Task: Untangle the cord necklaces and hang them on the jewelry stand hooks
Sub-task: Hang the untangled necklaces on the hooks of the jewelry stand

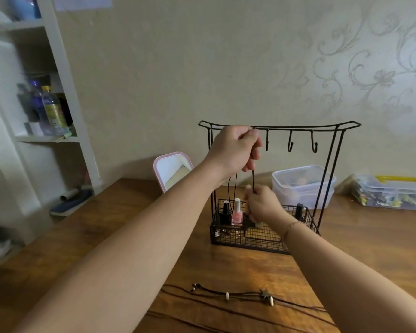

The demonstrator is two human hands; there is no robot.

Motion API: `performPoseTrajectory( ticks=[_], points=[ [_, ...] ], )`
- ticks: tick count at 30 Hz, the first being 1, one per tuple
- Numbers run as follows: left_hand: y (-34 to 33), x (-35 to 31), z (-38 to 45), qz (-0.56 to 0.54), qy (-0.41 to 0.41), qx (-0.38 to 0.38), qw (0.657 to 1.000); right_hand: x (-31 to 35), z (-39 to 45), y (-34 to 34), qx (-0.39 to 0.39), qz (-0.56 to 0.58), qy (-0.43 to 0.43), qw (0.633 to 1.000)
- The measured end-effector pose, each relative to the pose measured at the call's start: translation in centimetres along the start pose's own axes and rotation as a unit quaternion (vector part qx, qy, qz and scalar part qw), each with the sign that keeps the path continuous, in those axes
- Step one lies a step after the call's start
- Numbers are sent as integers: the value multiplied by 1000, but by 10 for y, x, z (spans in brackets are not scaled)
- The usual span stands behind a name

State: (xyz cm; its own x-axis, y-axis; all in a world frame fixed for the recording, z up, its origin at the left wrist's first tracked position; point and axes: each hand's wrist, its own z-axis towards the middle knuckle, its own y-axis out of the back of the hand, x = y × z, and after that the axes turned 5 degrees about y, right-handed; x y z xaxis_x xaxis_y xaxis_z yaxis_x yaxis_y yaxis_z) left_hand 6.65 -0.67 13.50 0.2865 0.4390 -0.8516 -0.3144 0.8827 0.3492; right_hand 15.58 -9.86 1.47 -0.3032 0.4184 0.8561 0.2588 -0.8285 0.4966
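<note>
A black wire jewelry stand (327,164) stands on the wooden table, with hooks (290,143) under its top bar and a mesh basket at its base. My left hand (233,147) is raised at the left end of the top bar, pinching a dark cord necklace (253,177) that hangs straight down. My right hand (262,205) grips the same cord lower, in front of the basket. More dark cord necklaces (245,296) with pale beads and a star charm lie on the table near me.
The basket (250,239) holds a pink nail polish bottle (237,212) and dark bottles. A pink-framed mirror (172,170) leans left of the stand. Clear plastic boxes (300,186) sit behind and right. White shelves (34,116) stand at left.
</note>
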Motion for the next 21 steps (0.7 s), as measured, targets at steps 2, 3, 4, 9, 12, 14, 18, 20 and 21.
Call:
performPoseTrajectory(
  ticks=[2, 3, 4, 9, 12, 14, 18, 20, 21],
  points=[
    [-2, 6, -1, 9, 10, 6, 1000, -11, -4, -11, 27, -23, 0, 999],
    [-3, 8, -2, 15, 16, 7, 1000, -15, -6, -16, 33, -35, 6, 999],
    [-4, 12, -4, 22, 23, 7, 999, -19, -8, -20, 43, -53, 13, 998],
    [-13, 39, -13, 72, 50, 2, 996, -32, -10, -24, 74, -167, 59, 981],
    [-20, 61, -16, 111, 68, -4, 991, -33, -14, -14, 70, -147, 89, 983],
    [-25, 75, -18, 110, 86, -3, 990, -33, -18, -6, 76, -148, 105, 980],
    [-35, 96, -20, 134, 113, -11, 984, -35, -30, 8, 56, -198, 134, 969],
    [-37, 102, -25, 146, 121, -11, 982, -38, -36, 15, 9, -222, 151, 963],
    [-36, 104, -28, 151, 122, -10, 981, -40, -41, 20, -18, -218, 159, 963]
  ],
)
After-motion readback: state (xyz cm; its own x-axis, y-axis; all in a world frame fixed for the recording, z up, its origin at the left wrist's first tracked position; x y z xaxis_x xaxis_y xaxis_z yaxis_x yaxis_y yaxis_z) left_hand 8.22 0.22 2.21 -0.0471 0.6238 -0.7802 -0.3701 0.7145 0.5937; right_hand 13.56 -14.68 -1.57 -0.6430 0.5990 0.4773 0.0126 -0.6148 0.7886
